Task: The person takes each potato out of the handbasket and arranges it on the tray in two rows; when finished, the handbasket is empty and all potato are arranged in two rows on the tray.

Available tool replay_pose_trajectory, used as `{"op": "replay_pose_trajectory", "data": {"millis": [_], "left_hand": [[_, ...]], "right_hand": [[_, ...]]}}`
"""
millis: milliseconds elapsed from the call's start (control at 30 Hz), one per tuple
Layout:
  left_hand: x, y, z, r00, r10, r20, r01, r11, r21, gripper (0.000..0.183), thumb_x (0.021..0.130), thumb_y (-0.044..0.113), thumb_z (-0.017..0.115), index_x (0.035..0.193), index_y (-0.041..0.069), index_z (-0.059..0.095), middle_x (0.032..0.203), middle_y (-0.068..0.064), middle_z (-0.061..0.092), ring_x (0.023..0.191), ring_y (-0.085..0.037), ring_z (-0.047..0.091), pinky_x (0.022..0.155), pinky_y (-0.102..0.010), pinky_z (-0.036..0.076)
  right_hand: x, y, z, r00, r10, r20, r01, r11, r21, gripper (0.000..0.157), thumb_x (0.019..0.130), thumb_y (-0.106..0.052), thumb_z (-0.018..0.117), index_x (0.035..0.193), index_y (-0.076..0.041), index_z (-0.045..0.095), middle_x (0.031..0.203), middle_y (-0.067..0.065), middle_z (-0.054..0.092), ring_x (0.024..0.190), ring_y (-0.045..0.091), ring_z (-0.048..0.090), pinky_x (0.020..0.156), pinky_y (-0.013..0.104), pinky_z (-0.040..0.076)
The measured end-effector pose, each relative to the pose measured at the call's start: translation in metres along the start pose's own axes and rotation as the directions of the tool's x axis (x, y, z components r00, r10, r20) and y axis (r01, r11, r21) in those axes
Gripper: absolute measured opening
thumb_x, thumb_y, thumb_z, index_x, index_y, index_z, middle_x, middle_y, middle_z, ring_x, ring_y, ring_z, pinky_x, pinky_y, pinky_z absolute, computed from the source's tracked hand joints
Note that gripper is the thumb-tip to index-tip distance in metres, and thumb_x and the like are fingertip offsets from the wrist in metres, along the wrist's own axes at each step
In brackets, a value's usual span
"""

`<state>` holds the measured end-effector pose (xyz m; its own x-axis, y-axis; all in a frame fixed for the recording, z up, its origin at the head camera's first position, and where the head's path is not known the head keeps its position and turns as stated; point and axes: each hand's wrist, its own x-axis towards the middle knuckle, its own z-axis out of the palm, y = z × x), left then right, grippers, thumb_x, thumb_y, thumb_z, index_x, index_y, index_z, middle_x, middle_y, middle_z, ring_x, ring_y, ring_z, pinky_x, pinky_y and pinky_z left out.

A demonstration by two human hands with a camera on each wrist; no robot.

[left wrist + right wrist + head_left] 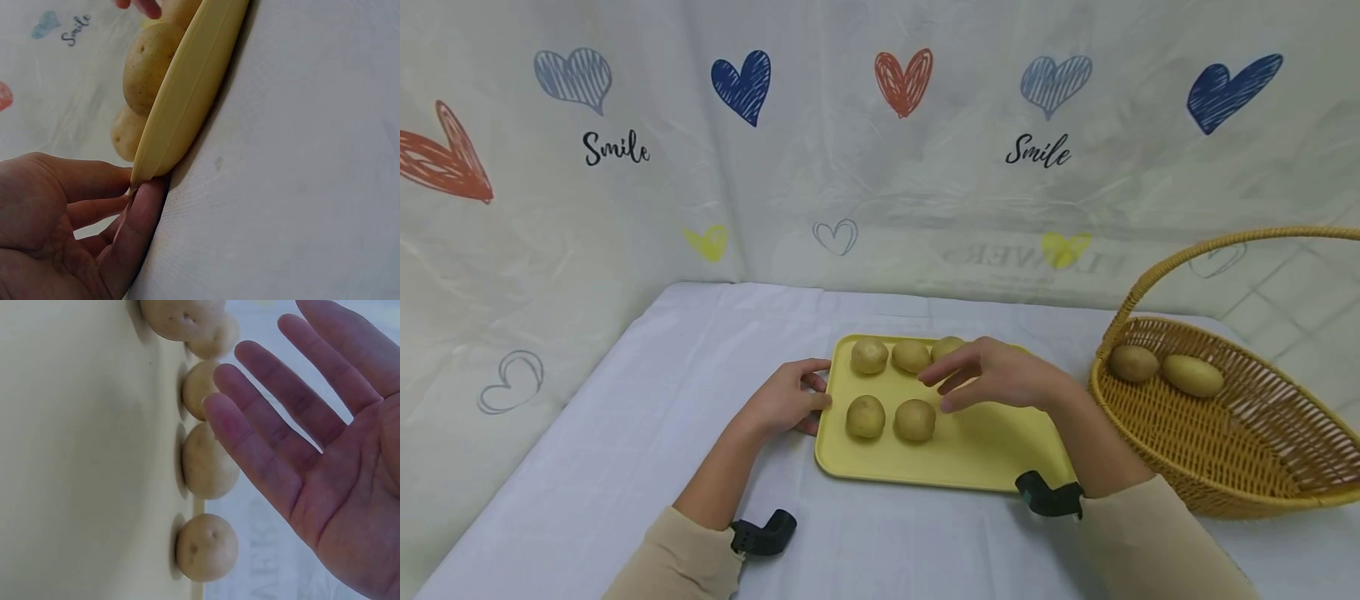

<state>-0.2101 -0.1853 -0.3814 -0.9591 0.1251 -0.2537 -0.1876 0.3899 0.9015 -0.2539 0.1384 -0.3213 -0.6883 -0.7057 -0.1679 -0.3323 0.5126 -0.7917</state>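
Observation:
A yellow tray (992, 450) lies on the table with potatoes in two rows. Three stand along its far side, among them a potato (869, 355) at the far left corner; the third is partly covered by my right hand. The nearer row has one potato (865, 417) on the left and another potato (915, 420) beside it. My left hand (784, 400) holds the tray's left edge, thumb and fingers at the rim (181, 100). Over the tray hovers my right hand (996, 375), fingers extended and spread, palm bare in the right wrist view.
To the right stands a wicker basket (1247, 442) with a tall arched handle (1157, 275). Inside are a round potato (1134, 364) and a longer potato (1192, 376). A white cloth (647, 392) covers the table, and a curtain printed with hearts (904, 82) hangs behind.

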Motion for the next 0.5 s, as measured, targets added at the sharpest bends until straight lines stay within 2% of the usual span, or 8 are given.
{"op": "replay_pose_trajectory", "data": {"millis": [200, 367, 500], "left_hand": [[0.001, 0.001, 0.001, 1.0, -0.007, -0.001, 0.007, 1.0, 0.01, 0.063, 0.095, 0.0, 0.063, 0.155, 0.008, 0.046, 0.115, -0.013, 0.053, 0.073, -0.019, 0.064, 0.061, -0.034, 0.063], [0.001, 0.001, 0.001, 1.0, -0.013, 0.0, 0.013, 1.0, 0.014, 0.062, 0.095, 0.001, 0.063, 0.155, 0.009, 0.045, 0.116, -0.013, 0.053, 0.075, -0.019, 0.064, 0.062, -0.034, 0.063], [0.0, 0.001, 0.001, 1.0, -0.017, -0.002, 0.017, 1.0, 0.016, 0.062, 0.096, 0.001, 0.063, 0.155, 0.009, 0.045, 0.117, -0.013, 0.053, 0.074, -0.019, 0.064, 0.061, -0.034, 0.063]], "right_hand": [[-0.01, 0.0, -0.008, 1.0, -0.013, -0.009, 0.013, 1.0, 0.013, 0.044, 0.09, -0.023, 0.08, 0.131, -0.013, 0.072, 0.136, 0.013, 0.068, 0.126, 0.034, 0.065, 0.104, 0.042, 0.055], [-0.017, -0.001, -0.016, 0.999, -0.03, -0.017, 0.03, 0.999, 0.012, 0.042, 0.091, -0.022, 0.08, 0.132, -0.015, 0.072, 0.138, 0.015, 0.066, 0.128, 0.038, 0.063, 0.103, 0.035, 0.056], [-0.022, -0.003, -0.021, 0.999, -0.046, -0.027, 0.046, 0.999, -0.005, 0.041, 0.091, -0.023, 0.079, 0.131, -0.015, 0.072, 0.137, 0.012, 0.068, 0.126, 0.036, 0.064, 0.1, 0.03, 0.056]]}}
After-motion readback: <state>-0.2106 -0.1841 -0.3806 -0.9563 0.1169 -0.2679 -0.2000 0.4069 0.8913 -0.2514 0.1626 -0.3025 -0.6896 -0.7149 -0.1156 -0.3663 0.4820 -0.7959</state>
